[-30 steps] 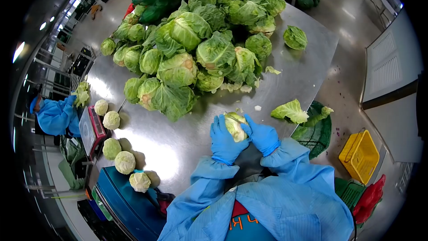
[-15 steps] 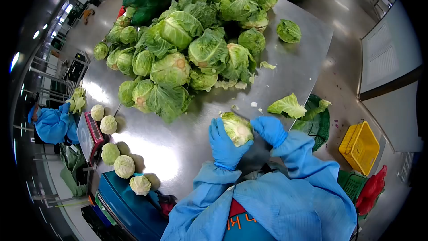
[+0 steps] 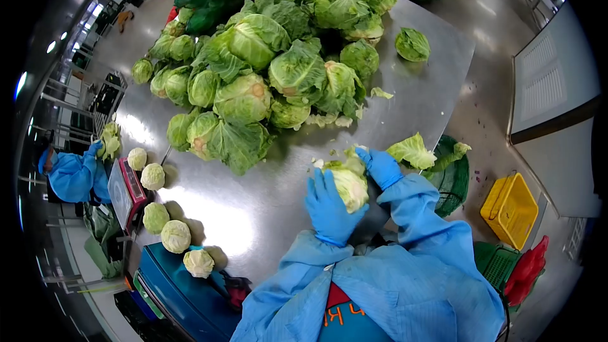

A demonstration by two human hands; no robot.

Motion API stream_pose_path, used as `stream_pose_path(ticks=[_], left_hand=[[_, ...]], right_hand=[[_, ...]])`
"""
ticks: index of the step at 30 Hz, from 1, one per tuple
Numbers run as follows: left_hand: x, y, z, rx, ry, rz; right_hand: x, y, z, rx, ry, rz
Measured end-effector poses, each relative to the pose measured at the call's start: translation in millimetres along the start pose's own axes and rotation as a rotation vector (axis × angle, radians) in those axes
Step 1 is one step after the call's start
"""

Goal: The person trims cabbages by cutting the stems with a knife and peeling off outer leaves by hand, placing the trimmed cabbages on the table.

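A partly stripped cabbage (image 3: 352, 191), pale with some green leaf at its top, rests low over the steel table in front of me. My left hand (image 3: 330, 208), in a blue glove, holds it from the left with the fingers spread along its side. At its upper right, my right hand (image 3: 382, 168), also gloved, has its fingers closed on a cabbage leaf (image 3: 352, 152) at the head's far edge. The fingertips are partly hidden. Just right of that hand lies a loose green leaf (image 3: 411, 151).
A big heap of untrimmed cabbages (image 3: 253, 44) covers the far side of the table (image 3: 437, 44). Several trimmed heads (image 3: 176, 236) line the left edge by a scale (image 3: 126, 191). A green mesh bag (image 3: 455, 183) and yellow crate (image 3: 510, 209) are right. A co-worker (image 3: 76, 174) stands left.
Both hands and the cabbage have shifted slightly right, and the cabbage has turned. My right hand has moved from beside the head up to its far right edge, onto the leaf.
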State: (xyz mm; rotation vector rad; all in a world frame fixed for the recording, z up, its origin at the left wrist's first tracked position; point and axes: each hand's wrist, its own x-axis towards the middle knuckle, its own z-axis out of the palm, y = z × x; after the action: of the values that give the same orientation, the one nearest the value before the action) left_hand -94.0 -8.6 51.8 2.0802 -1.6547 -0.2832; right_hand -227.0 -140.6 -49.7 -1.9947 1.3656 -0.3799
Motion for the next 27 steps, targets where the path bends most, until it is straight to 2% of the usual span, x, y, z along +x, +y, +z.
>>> stream_pose_path(ticks=[1, 4, 5, 8, 12, 15, 18, 21, 24, 25, 27], left_hand=[[-5, -1, 3, -0.001, 0.004, 0.01], [-10, -18, 0, -0.04, 0.059, 0.11], [-11, -34, 4, -0.097, 0.111, 0.166], [-30, -78, 8, -0.292, 0.161, 0.166], [-43, -102, 9, -0.506, 0.147, 0.106], [-40, -85, -1, -0.385, 0.125, 0.137], [-33, -67, -9, -0.307, 0.095, 0.191], [-24, -66, -23, -0.349, -0.058, 0.226], [-25, -75, -15, -0.273, -0.022, 0.169], [-26, -74, -18, -0.246, 0.018, 0.16], [-28, -67, -24, -0.206, 0.086, 0.152]], right_hand=[[10, -1, -3, 0.124, -0.037, 0.148], [-3, -27, -10, 0.381, -0.257, 0.101], [-4, -12, 15, 0.548, -0.241, 0.102], [-4, -26, 18, 0.142, -0.009, 0.153], [8, 26, 34, -0.059, 0.141, 0.107], [-12, -32, -28, -0.051, 0.217, 0.207], [-20, -48, -32, 0.284, 0.026, -0.41], [-21, -80, -27, 0.258, -0.296, -0.631], [-10, -78, -6, 0.374, -0.337, -0.665], [-11, -83, -5, 0.06, -0.271, -0.582], [-7, -78, 14, 0.026, -0.07, -0.548]])
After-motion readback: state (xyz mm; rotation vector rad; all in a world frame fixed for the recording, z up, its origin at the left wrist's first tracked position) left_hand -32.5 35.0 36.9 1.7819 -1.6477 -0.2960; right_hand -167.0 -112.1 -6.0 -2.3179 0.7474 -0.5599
